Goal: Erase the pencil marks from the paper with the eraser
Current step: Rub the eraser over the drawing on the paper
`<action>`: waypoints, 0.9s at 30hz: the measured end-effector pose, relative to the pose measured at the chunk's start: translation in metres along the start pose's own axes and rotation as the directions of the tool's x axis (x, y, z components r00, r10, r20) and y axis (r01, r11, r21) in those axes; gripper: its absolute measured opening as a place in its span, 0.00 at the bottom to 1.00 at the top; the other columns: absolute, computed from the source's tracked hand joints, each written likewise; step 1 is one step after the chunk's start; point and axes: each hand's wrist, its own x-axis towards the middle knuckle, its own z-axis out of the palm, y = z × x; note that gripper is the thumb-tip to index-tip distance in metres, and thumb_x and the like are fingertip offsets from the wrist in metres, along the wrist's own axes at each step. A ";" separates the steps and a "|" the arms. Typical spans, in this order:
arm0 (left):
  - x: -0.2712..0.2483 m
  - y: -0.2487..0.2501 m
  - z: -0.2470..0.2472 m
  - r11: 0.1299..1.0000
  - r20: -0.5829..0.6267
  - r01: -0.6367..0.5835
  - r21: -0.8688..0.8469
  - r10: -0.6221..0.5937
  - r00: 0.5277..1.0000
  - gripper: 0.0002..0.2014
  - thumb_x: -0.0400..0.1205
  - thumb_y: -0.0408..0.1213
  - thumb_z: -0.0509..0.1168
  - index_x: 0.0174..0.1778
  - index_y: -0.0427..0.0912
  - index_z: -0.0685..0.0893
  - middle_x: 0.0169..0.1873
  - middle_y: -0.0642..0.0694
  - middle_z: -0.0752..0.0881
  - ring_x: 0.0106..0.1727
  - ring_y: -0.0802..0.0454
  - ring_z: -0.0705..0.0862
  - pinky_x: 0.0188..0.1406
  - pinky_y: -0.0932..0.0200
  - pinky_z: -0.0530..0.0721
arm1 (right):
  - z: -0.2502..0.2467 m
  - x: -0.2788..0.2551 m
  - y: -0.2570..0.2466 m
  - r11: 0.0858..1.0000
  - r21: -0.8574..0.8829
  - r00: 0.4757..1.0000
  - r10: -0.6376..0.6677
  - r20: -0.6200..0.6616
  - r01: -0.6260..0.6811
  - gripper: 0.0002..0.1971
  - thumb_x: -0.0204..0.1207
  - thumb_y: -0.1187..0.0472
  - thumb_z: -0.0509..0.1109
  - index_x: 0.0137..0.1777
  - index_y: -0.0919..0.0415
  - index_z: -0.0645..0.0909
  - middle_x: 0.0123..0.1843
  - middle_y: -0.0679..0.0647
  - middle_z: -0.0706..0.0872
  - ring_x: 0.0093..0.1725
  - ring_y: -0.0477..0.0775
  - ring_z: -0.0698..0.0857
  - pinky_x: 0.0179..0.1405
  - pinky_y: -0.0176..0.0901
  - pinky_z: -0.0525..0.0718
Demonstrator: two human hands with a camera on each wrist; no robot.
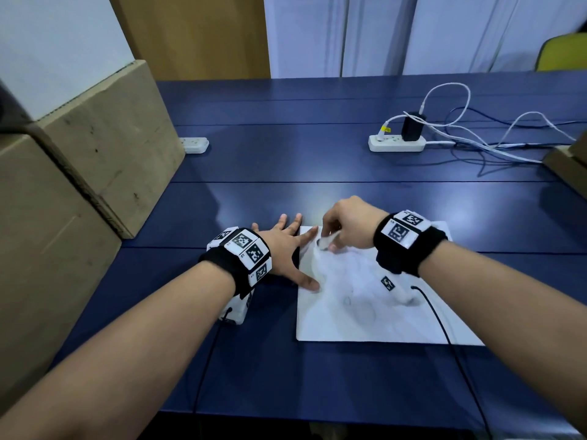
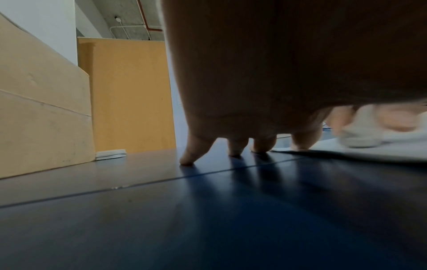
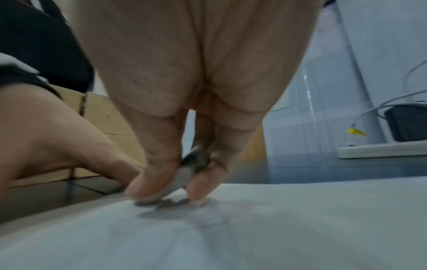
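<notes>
A white sheet of paper [image 1: 365,315] with faint grey pencil marks lies on the blue table [image 1: 286,160] in front of me. My right hand [image 1: 343,230] pinches a white eraser [image 1: 327,242] and presses it on the paper near its far left corner. In the right wrist view the eraser [image 3: 184,175] sits between thumb and fingers, touching the paper [image 3: 254,228]. My left hand [image 1: 286,249] lies flat with fingers spread, forefinger and thumb pressing the paper's left edge, the other fingers on the table. The left wrist view shows those fingertips [image 2: 302,140] down and the blurred eraser [image 2: 360,133].
Stacked cardboard boxes [image 1: 79,173] stand along the left side. A white power strip [image 1: 397,143] with a black charger and loose cables lies at the back right; another strip [image 1: 195,144] lies by the boxes. A further box corner [image 1: 568,166] sits at the right edge.
</notes>
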 end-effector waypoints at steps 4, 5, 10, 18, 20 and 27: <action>-0.001 0.000 -0.001 1.000 -0.003 -0.001 -0.001 0.001 1.000 0.63 0.63 0.78 0.67 0.83 0.64 0.33 0.84 0.50 0.29 0.84 0.44 0.31 0.72 0.14 0.46 | 0.003 0.003 0.003 1.000 0.021 0.998 0.011 -0.059 -0.010 0.15 0.64 0.60 0.84 0.52 0.55 0.90 0.49 0.52 0.90 0.51 0.53 0.87 0.52 0.42 0.84; -0.001 0.000 0.000 1.000 -0.009 -0.004 0.000 0.004 1.000 0.62 0.63 0.78 0.67 0.83 0.64 0.33 0.84 0.50 0.30 0.85 0.44 0.31 0.72 0.14 0.47 | 0.005 -0.002 0.000 1.000 0.016 1.000 -0.016 -0.020 0.016 0.15 0.64 0.60 0.84 0.52 0.54 0.91 0.47 0.50 0.90 0.48 0.51 0.86 0.49 0.39 0.82; 0.001 -0.001 0.002 1.000 -0.012 0.006 0.008 -0.006 1.000 0.62 0.62 0.79 0.66 0.83 0.65 0.33 0.84 0.51 0.29 0.85 0.44 0.31 0.72 0.15 0.47 | 0.005 -0.018 -0.014 0.993 -0.014 0.978 -0.116 0.172 0.120 0.13 0.62 0.61 0.84 0.48 0.52 0.92 0.29 0.38 0.82 0.39 0.46 0.83 0.41 0.35 0.78; -0.001 0.001 0.000 1.000 -0.003 0.006 0.007 -0.006 1.000 0.62 0.63 0.79 0.66 0.83 0.64 0.32 0.84 0.51 0.29 0.85 0.44 0.30 0.73 0.15 0.47 | 0.002 -0.005 0.000 0.999 0.035 1.000 -0.008 0.016 0.007 0.08 0.66 0.63 0.82 0.45 0.54 0.91 0.36 0.43 0.88 0.45 0.49 0.87 0.48 0.40 0.84; 0.000 0.000 0.001 1.000 -0.011 0.008 0.005 -0.008 1.000 0.62 0.63 0.78 0.66 0.83 0.65 0.33 0.84 0.51 0.29 0.85 0.44 0.31 0.73 0.16 0.47 | 0.005 -0.017 -0.006 0.997 0.010 0.986 -0.074 0.151 0.074 0.09 0.66 0.63 0.80 0.44 0.51 0.91 0.33 0.41 0.88 0.41 0.44 0.85 0.48 0.39 0.84; -0.002 0.001 -0.001 1.000 0.008 0.008 0.004 -0.008 1.000 0.63 0.63 0.79 0.66 0.82 0.64 0.32 0.84 0.51 0.28 0.84 0.45 0.30 0.73 0.16 0.46 | 0.000 0.005 0.002 0.998 0.051 0.998 0.033 -0.057 -0.030 0.07 0.67 0.61 0.81 0.44 0.55 0.89 0.43 0.50 0.90 0.49 0.53 0.88 0.49 0.43 0.86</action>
